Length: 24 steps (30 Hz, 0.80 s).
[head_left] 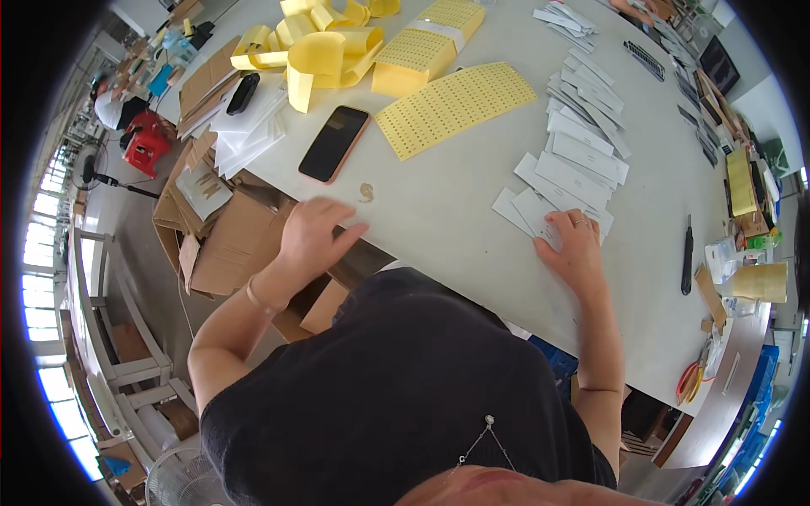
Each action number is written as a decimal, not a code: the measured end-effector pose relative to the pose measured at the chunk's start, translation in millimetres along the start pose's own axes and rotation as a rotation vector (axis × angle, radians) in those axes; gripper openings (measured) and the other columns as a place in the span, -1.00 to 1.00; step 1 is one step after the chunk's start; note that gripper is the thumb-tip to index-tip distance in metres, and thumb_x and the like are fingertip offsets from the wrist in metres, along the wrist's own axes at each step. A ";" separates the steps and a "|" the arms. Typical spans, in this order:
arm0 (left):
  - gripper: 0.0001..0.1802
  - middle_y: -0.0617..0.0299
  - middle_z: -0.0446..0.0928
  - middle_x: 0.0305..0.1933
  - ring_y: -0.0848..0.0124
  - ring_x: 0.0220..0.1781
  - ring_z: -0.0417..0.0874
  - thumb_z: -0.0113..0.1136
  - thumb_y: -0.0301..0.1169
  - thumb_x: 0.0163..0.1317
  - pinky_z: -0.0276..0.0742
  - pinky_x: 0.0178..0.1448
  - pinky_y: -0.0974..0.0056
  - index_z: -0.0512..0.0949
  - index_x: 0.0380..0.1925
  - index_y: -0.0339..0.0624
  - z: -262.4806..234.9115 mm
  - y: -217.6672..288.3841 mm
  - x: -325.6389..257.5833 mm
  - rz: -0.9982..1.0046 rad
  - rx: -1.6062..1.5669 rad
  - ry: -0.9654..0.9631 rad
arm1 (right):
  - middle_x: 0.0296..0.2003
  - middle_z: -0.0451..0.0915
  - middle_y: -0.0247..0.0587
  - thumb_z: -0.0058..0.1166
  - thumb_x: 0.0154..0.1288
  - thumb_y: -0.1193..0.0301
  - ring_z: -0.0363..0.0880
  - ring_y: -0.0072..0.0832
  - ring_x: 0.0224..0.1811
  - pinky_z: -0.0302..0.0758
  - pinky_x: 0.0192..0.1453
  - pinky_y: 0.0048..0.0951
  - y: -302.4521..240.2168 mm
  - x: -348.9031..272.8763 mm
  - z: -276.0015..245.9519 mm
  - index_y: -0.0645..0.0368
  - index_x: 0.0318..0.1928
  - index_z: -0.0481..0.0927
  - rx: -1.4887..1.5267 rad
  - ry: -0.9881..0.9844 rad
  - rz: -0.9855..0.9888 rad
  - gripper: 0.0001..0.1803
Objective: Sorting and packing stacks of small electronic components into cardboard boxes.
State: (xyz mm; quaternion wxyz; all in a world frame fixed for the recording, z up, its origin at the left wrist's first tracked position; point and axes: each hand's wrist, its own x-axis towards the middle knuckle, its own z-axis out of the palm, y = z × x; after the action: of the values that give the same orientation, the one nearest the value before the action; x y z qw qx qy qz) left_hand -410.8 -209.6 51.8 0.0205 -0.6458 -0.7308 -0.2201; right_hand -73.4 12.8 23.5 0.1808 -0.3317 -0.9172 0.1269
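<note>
My left hand [317, 238] is over the table's front left edge, below a black-screened phone [334, 144]. Its fingers are bent a little and the thumb is held apart, with nothing visible in it. At the near end of a long overlapping row of white paper slips [564, 179], my right hand [577, 246] rests its fingertips on the nearest ones, thumb spread to the side. A yellow sheet of small printed labels [456, 108] lies flat between the phone and the slips. Behind it is a thick banded stack of yellow label sheets [429, 46].
Curled yellow strips [325, 63] lie at the far left, beside white sheets [246, 126] with a black object [243, 94] on top. A black-handled tool [688, 257] and scissors [693, 377] are at the right. A cardboard box [232, 240] stands below the left edge.
</note>
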 end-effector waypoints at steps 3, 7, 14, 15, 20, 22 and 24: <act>-0.54 0.12 0.54 0.01 0.15 0.16 0.46 0.33 -0.11 0.05 0.39 0.14 0.07 0.57 -0.13 -0.17 33.4 -26.7 45.8 0.066 0.138 0.029 | -0.22 0.52 -0.17 0.29 0.00 0.27 0.47 -0.20 -0.07 0.27 0.13 -0.18 1.5 1.5 -2.1 0.10 -0.12 0.55 -0.012 0.006 0.002 -0.60; -0.19 0.05 0.36 0.30 0.09 0.39 0.25 0.26 0.10 0.05 0.26 0.29 -0.07 0.38 0.22 -0.14 60.5 -42.3 111.2 0.029 0.349 -0.054 | -0.20 0.52 -0.16 0.29 0.01 0.26 0.47 -0.19 -0.06 0.28 0.13 -0.18 5.1 -0.7 -0.6 0.09 -0.11 0.56 0.027 -0.021 0.023 -0.60; 0.00 -0.02 0.36 0.21 0.06 0.33 0.30 0.33 0.17 -0.05 0.21 0.28 -0.15 0.19 0.35 -0.01 74.6 -37.7 153.9 -0.089 0.257 -0.295 | -0.18 0.51 -0.15 0.29 0.04 0.21 0.47 -0.19 -0.04 0.29 0.14 -0.17 11.9 -1.7 1.3 0.05 -0.10 0.56 0.041 -0.053 -0.005 -0.60; 0.02 -0.02 0.38 0.18 0.07 0.31 0.32 0.35 0.16 -0.07 0.21 0.27 -0.16 0.18 0.35 -0.01 71.7 -34.2 153.6 -0.132 0.247 -0.316 | -0.18 0.51 -0.15 0.29 0.05 0.20 0.47 -0.19 -0.03 0.28 0.15 -0.17 11.4 -2.6 0.4 0.04 -0.10 0.56 0.047 -0.084 -0.011 -0.60; -0.07 -0.02 0.40 0.14 0.09 0.19 0.45 0.40 -0.05 -0.06 0.37 0.20 0.01 0.21 0.31 -0.04 75.9 -33.6 157.3 -0.124 0.089 -0.243 | -0.15 0.51 -0.15 0.29 0.07 0.19 0.46 -0.18 0.00 0.25 0.21 -0.18 12.5 -5.0 -4.7 0.04 -0.07 0.56 0.074 -0.079 0.001 -0.59; -0.23 -0.03 0.42 0.10 0.11 0.09 0.53 0.37 -0.35 0.00 0.46 0.14 0.14 0.25 0.25 -0.09 77.2 -35.2 157.4 -0.144 -0.220 -0.070 | -0.12 0.51 -0.15 0.29 0.08 0.20 0.46 -0.19 0.02 0.23 0.24 -0.19 14.2 -4.6 -5.0 0.03 -0.06 0.56 0.078 -0.087 0.002 -0.58; -0.29 0.00 0.42 0.07 0.15 0.05 0.54 0.31 -0.46 0.03 0.48 0.12 0.18 0.26 0.21 -0.12 73.4 -35.6 158.7 -0.082 -0.340 0.032 | -0.13 0.51 -0.15 0.28 0.10 0.21 0.46 -0.19 0.02 0.22 0.25 -0.20 16.7 -3.8 -3.6 0.03 -0.05 0.56 0.104 -0.107 -0.007 -0.60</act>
State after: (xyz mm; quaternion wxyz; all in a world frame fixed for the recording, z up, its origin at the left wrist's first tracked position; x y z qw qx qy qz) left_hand -452.2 -38.1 24.9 -0.0864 -0.6062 -0.7084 -0.3512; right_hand -59.7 23.2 19.9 0.1493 -0.3115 -0.9187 0.1914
